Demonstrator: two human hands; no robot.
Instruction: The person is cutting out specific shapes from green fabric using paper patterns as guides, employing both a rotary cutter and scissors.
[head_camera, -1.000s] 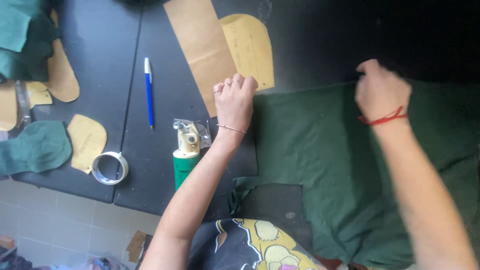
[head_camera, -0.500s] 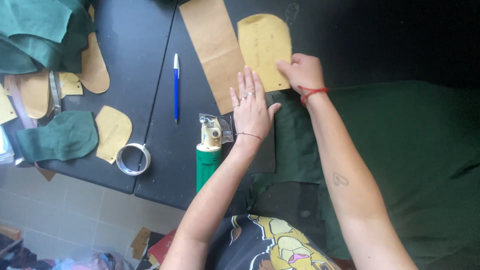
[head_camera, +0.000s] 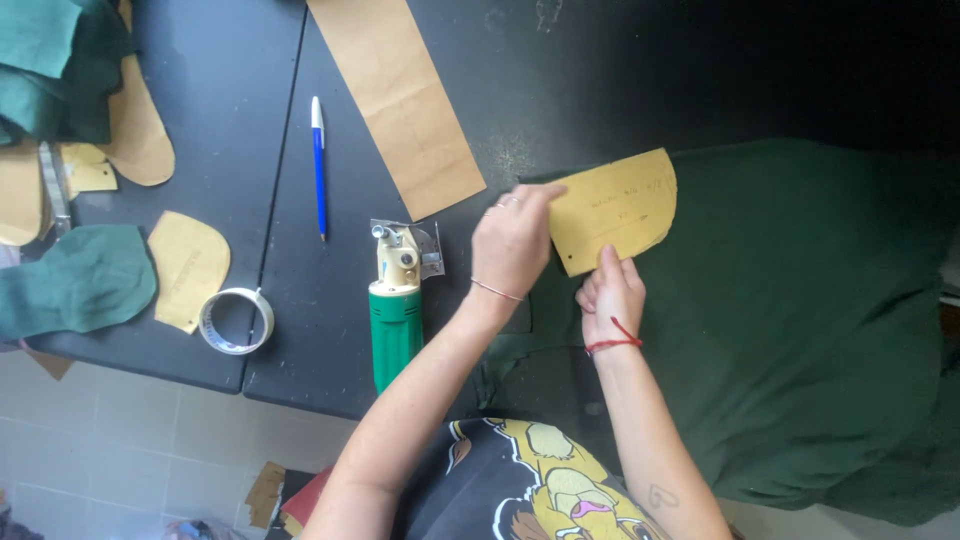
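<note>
Flat tan cardboard pattern piece, one end rounded (head_camera: 612, 210), lies on the dark green fabric sheet (head_camera: 790, 310) spread over the black table (head_camera: 230, 190), near the fabric's left edge. Looks light, thin and semi-stiff: likely slides easily on cloth and creases if bent, so best handled flat, pressed down or pinched at an edge, not by a corner alone.

Left hand (head_camera: 512, 245) sits at the pattern's left end, fingers extended and touching the upper-left edge; not closed around anything. Right hand (head_camera: 610, 295) is just below the pattern, fingertips against its lower edge, loosely curled, gripping nothing as far as I can tell.

Green-bodied handheld electric cutter (head_camera: 396, 300) lies just left of the left hand, untouched. Blue-and-white pen (head_camera: 319, 165), long brown paper strip (head_camera: 400, 100) and clear tape roll (head_camera: 236, 321) sit further left, well apart.
</note>
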